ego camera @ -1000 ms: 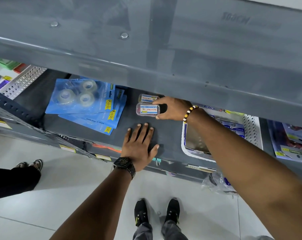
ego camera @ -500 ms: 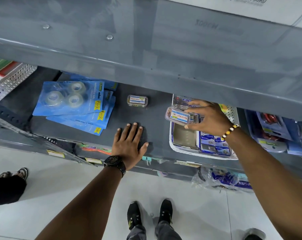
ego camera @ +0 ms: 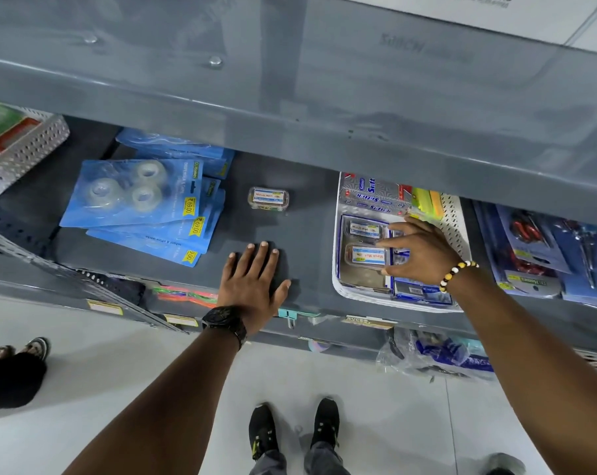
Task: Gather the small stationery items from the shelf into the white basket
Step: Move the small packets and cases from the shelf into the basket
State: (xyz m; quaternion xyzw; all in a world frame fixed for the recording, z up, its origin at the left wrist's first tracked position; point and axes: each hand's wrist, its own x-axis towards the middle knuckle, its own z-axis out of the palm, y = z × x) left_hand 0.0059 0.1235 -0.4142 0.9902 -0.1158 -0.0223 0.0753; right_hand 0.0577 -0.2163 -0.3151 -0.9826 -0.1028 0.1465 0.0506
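Note:
A white perforated basket [ego camera: 456, 221] sits on the grey shelf [ego camera: 307, 234] at the right, holding eraser packs and two small clear boxes with white labels. My right hand [ego camera: 424, 255] reaches into it, thumb and fingers pinching the right end of the nearer small clear box [ego camera: 364, 257], which rests on the basket's floor. The other small box in the basket [ego camera: 364, 229] lies just behind it. One more small clear box [ego camera: 269, 198] stands alone on the shelf to the left of the basket. My left hand [ego camera: 252, 282] lies flat on the shelf's front, fingers apart, holding nothing.
Blue tape packs [ego camera: 136, 197] are stacked at the shelf's left, beside another perforated basket [ego camera: 23, 156]. Packs of scissors [ego camera: 537, 248] lie right of the white basket. The upper shelf [ego camera: 290, 97] overhangs closely. Another person's foot [ego camera: 33, 347] is at the left on the floor.
My right hand picked one small clear box off the shelf, carried it right and lowered it into the white basket. One box is left on the shelf. My left hand stayed flat.

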